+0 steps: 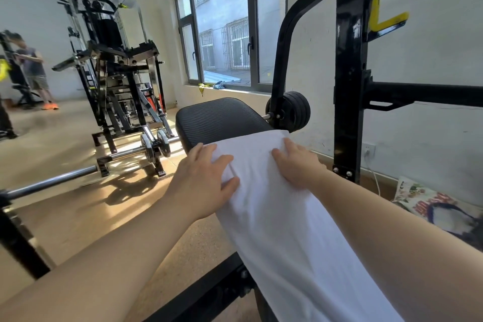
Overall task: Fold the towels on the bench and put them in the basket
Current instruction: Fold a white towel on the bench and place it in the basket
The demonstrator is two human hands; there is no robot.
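Note:
A long white towel [282, 217] lies spread along the black padded bench [217, 119], covering most of it and running toward me out of view at the bottom. My left hand [206, 180] lies flat on the towel's left edge near its far end, fingers spread and straight. My right hand [298, 162] presses flat on the towel's right side, fingers pointing at the far edge. The bare black pad shows only beyond the towel. No basket is in view.
The black rack upright [350, 73] with yellow hooks stands right of the bench, weight plates [290, 111] behind it. A barbell [78, 172] and a gym machine [117, 73] occupy the floor at left. A printed bag [439, 206] lies by the right wall. A person [34, 70] stands far left.

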